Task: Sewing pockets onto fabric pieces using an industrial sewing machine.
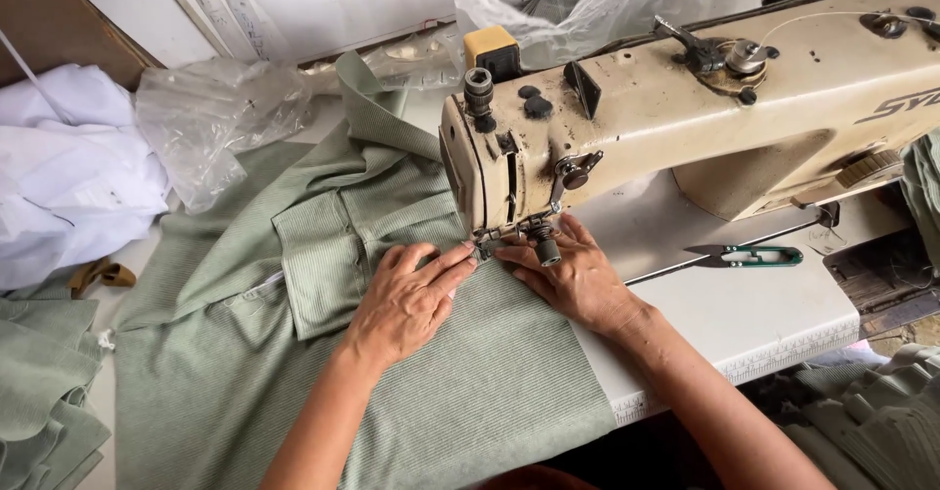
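A sage-green ribbed garment (470, 373) lies spread across the white sewing table (774, 324), its collar and placket bunched toward the back. My left hand (406, 299) rests flat on the fabric, fingers pointing at the presser foot (487, 247). My right hand (573, 270) presses the cloth just right of the needle, fingers under the head of the cream industrial sewing machine (685, 108). Both hands hold the fabric down beside the foot.
Green-handled thread snips (754, 254) lie on the table under the machine arm. Crumpled clear plastic bags (211, 118) and white cloth (69, 167) sit at the back left. More green pieces are piled at the left (39, 392) and lower right (881, 431).
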